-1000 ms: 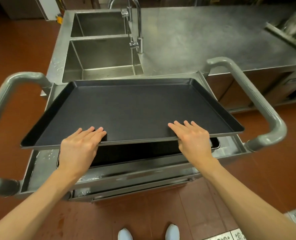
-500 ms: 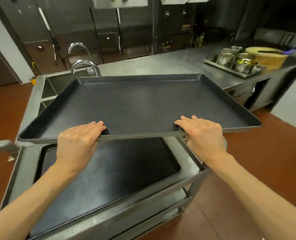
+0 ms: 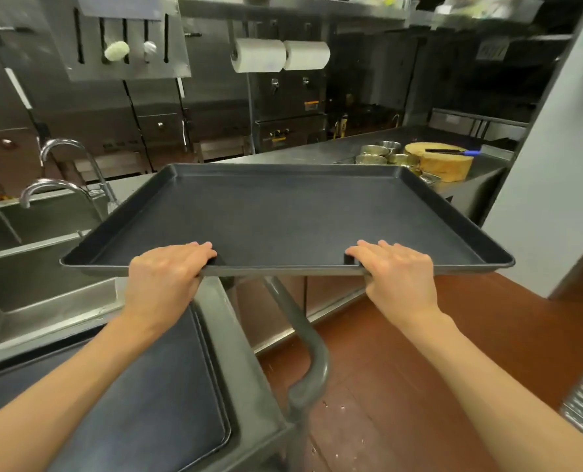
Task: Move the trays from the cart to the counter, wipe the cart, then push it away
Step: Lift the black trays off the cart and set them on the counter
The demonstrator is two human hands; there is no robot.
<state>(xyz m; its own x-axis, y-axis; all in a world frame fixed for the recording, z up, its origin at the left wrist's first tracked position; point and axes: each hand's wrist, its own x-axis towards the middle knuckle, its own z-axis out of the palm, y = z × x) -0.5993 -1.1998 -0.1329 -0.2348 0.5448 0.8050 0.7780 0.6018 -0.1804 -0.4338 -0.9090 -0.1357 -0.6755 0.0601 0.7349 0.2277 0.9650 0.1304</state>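
A large black tray (image 3: 283, 216) is held level in the air, above the cart's right end and the counter edge. My left hand (image 3: 164, 279) grips its near rim on the left, and my right hand (image 3: 397, 275) grips the same rim on the right, fingers lying inside the tray. Below, at the lower left, a second black tray (image 3: 154, 396) lies on the top shelf of the steel cart (image 3: 246, 376). The cart's grey handle (image 3: 303, 338) curves down on its right side. The steel counter (image 3: 317, 152) runs beyond the held tray.
A double sink (image 3: 34, 267) with two taps (image 3: 62, 165) sits at the left. Metal bowls (image 3: 382, 153) and a round wooden block (image 3: 443, 161) with a knife stand at the counter's far right. A grey wall (image 3: 556, 165) rises at the right. Red floor (image 3: 419, 369) lies beside the cart.
Both hands have lifted the upper tray off the cart and carried it rightward toward the counter. My view has turned right and up, so the cart now lies at the lower left.
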